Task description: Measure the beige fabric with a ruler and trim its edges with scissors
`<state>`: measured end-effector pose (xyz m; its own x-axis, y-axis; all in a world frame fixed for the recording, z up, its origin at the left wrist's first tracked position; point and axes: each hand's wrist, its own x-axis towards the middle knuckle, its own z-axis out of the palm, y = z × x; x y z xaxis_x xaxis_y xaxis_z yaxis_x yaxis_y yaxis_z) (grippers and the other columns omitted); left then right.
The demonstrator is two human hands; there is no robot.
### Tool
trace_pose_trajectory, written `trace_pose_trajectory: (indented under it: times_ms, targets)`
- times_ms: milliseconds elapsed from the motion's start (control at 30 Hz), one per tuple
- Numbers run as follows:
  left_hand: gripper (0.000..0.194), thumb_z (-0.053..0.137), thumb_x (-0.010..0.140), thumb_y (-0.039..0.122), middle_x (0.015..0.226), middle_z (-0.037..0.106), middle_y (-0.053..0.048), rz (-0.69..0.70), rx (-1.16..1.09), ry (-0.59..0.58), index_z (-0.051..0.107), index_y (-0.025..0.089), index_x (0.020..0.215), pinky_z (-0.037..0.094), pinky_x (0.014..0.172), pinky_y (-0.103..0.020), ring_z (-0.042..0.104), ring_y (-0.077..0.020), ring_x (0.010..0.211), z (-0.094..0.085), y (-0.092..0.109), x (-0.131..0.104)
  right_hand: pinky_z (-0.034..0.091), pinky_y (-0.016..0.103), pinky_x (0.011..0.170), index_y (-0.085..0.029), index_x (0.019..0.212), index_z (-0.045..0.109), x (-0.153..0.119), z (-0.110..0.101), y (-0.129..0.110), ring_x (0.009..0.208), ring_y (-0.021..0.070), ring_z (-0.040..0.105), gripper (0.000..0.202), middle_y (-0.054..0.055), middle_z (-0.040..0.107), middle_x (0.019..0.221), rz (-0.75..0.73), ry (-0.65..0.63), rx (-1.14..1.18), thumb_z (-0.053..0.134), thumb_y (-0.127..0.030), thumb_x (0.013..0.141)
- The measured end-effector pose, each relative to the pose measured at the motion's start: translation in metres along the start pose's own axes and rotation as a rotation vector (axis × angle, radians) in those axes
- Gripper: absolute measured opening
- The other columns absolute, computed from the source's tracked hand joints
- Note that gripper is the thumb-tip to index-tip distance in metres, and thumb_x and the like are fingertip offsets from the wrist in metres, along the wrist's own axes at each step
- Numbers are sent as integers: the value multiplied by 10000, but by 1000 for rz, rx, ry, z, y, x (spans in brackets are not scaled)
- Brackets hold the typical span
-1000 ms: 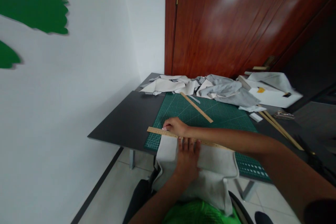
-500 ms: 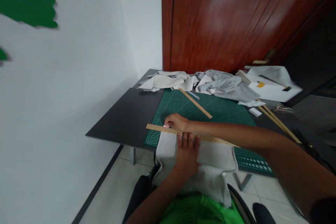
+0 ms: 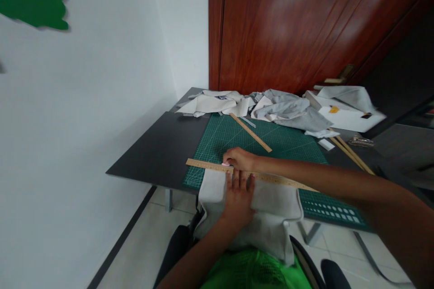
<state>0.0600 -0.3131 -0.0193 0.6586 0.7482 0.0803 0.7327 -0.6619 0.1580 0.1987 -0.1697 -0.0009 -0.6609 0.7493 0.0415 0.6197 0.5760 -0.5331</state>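
Grey cloth [image 3: 274,201] lies across near edge of green mat [image 3: 288,142] and desk [image 3: 152,144], loose end sagging off. Wooden ruler [image 3: 203,164] runs along cloth's far edge. Left hand [image 3: 237,201] flat, fingers slightly spread, pressing down at ruler, gripping nothing. Right hand [image 3: 239,158] nearly closed, small pink piece [image 3: 225,164] pinched at ruler's far side. Good practice, as judged: firm, even pressure on ruler; pink piece snug against edge, tilt constant; left fingertips off that edge; sagging cloth not dragging. Second ruler [image 3: 251,132] lies beyond right hand, apart.

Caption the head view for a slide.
Left hand on pale fabric and a wooden ruler, right hand beside the ruler holding something small and pink, over a green mat.
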Motion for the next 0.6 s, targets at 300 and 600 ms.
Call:
trace_pose_trajectory:
  times_ms: [300,600]
  targets:
    - [1103,810,797,616,1754,210,-248,8,26,21,326,160,1677,79,1302,-700,98,-490,1636,0,0,0,630,462,902,-194,1294,677,-28,-14,4,1057,244,722,331,90,710,1287,-38,-27,-11,698,-387,1026]
    - [1135,831,780,628,1748,212,-264,12,57,52,314,164,1678,118,1295,-699,108,-478,1639,1,0,1,633,454,888,-190,1284,679,-46,-22,8,1037,238,725,325,86,716,1267,-60,-32,-42,699,-386,1026]
